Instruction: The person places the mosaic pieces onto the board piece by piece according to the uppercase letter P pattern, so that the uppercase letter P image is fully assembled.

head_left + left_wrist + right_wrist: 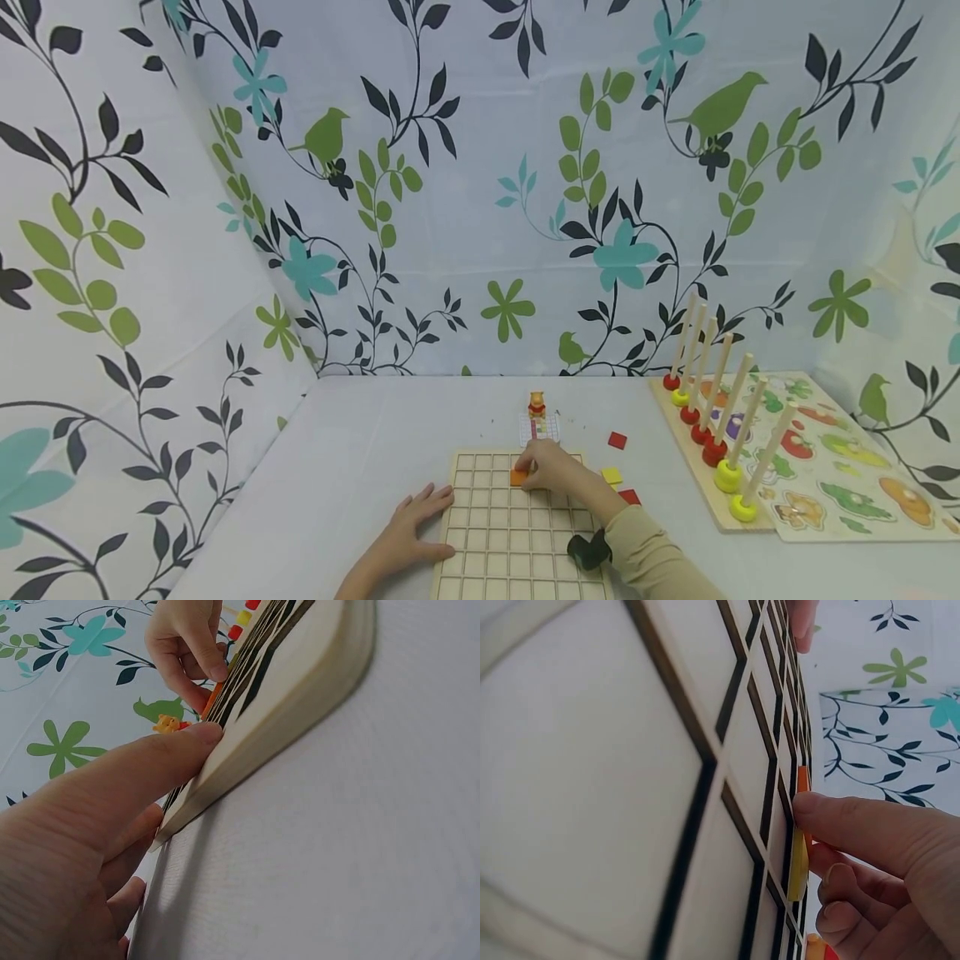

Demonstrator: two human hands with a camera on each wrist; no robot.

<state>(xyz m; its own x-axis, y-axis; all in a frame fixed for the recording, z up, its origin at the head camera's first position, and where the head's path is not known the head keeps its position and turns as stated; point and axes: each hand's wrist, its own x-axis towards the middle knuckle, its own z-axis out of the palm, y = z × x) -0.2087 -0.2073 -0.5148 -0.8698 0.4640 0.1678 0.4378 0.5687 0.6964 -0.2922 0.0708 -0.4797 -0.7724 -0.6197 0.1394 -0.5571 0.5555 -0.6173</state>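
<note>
On our right: pale wooden peg rack with red and yellow beads (715,452), just beside a flat cream board with colourful vegetable pictures (813,468). Behind, we see white bird-and-leaf-print fabric (465,275).

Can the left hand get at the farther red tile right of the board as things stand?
Probably not directly: the left hand rests at the left edge of the grid board, and the right hand, pinching an orange tile, seems to lie across the straight path to the farther red tile.

Beige sleeve (654,546), black wrist camera (589,551)
</note>
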